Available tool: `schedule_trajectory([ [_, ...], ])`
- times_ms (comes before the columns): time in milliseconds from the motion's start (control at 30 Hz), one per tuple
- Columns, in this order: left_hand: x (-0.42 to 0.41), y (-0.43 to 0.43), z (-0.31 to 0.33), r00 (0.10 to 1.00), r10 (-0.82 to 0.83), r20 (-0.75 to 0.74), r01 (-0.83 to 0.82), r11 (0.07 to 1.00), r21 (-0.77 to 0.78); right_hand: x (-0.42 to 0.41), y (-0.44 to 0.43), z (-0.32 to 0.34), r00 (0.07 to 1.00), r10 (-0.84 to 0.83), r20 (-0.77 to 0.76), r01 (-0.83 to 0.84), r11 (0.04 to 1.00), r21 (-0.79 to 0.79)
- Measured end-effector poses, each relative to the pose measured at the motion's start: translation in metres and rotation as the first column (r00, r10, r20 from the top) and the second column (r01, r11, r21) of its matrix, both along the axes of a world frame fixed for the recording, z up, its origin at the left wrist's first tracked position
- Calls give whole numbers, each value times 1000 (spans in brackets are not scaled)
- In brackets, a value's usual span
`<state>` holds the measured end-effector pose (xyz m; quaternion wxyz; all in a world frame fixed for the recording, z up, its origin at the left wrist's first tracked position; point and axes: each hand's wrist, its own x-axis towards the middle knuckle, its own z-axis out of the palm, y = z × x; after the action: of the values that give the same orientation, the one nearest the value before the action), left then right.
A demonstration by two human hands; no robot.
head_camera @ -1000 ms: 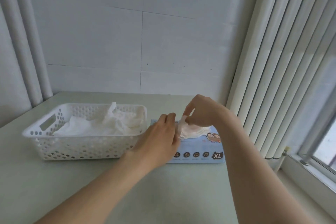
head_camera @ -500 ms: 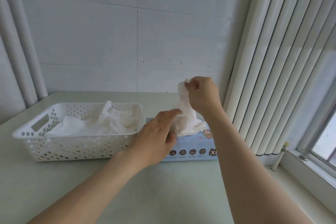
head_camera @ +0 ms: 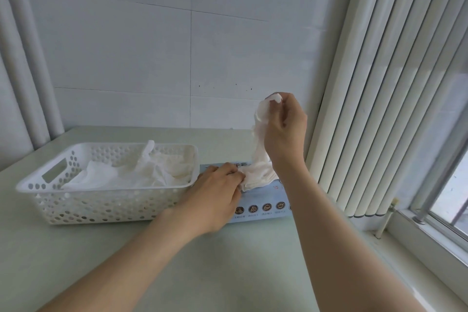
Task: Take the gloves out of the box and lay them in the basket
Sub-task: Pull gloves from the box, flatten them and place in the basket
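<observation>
The right hand (head_camera: pixel 283 132) pinches the top of a glove (head_camera: pixel 260 159) stretched up from the box (head_camera: pixel 263 201) near the far right corner of the table (head_camera: pixel 228 261). The left hand (head_camera: pixel 215 192), fingers curled, grips its bunched lower end beside the basket (head_camera: pixel 106 201).

The box (head_camera: pixel 260 196) opening is covered by the bunched glove (head_camera: pixel 258 175) and the left hand (head_camera: pixel 215 195); its right end lies behind the right forearm (head_camera: pixel 329 223). The left thumb is hidden, so pinch or press cannot be determined. Captions under the box icons (head_camera: pixel 266 208) are too small to read. Both forearms run off the lower edge. The heaped gloves (head_camera: pixel 141 175) in the basket (head_camera: pixel 101 206) cannot be counted.
</observation>
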<state>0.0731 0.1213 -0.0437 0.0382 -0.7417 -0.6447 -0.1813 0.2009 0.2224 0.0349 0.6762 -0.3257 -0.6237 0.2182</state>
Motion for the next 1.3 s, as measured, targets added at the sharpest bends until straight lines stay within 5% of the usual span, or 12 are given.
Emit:
schedule_trajectory([
  [300,5,-3,2,1000,13,-18,-13,1000,-22,-10,-20,11,998,57,-37,-51,987,151],
  [567,9,-2,2,1000,25,-8,-26,998,-59,-11,-36,28,990,-90,-112,118,953,279],
  [733,5,-4,18,937,22,350,-32,999,22,-11,-28,20,997,14,69,-13,1000,-15],
  [900,-4,-7,55,647,-133,751,-115,956,268,-7,-36,28,962,268,45,-237,908,-346],
  [967,-11,-11,65,586,-225,778,-97,934,343,-7,-41,28,925,367,98,-293,853,-433],
  [1133,-24,-16,76,663,-256,704,-165,867,470,-18,-50,26,842,502,200,-353,792,-498],
  [1300,-37,-17,82,561,-160,812,-306,872,383,-20,-56,30,738,636,228,-441,709,-550],
])
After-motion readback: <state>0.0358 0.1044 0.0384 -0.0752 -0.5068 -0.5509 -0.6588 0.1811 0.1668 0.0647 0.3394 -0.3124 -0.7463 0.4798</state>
